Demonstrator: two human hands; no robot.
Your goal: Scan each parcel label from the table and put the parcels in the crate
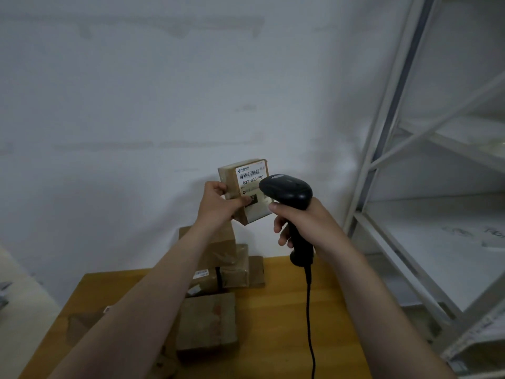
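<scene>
My left hand [218,203] grips a small brown cardboard parcel [232,176] and holds it upright above the table, its white barcode label [251,177] facing me. My right hand [303,222] is wrapped around the handle of a black corded barcode scanner [287,191], whose head sits just right of the label and overlaps the parcel's edge. Several more brown parcels [210,321] lie piled on the wooden table [278,324] below my left forearm. No crate is in view.
A grey metal shelving rack [426,214] stands to the right of the table. The scanner's black cable [310,324] hangs down across the tabletop. A white wall lies behind. Part of a pale surface shows at the left edge.
</scene>
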